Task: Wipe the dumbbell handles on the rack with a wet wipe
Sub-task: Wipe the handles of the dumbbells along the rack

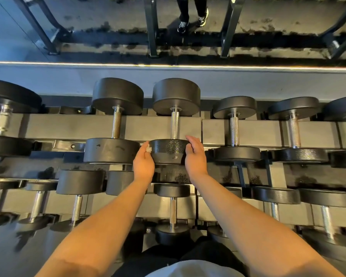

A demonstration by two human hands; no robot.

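left hand (143, 164): I'm cupping the near weight head of the middle dumbbell (169, 151) from its left, fingers curled, pinching a bit of white wet wipe (148, 149) against it

right hand (194, 155): I'm pressing the head's right side, fingers together and bent over the edge

handle (175, 124): just past that head, running straight away from me, untouched

nearer hand: pretty even; the wipe's on the left

rack (160, 126): rail under the handle
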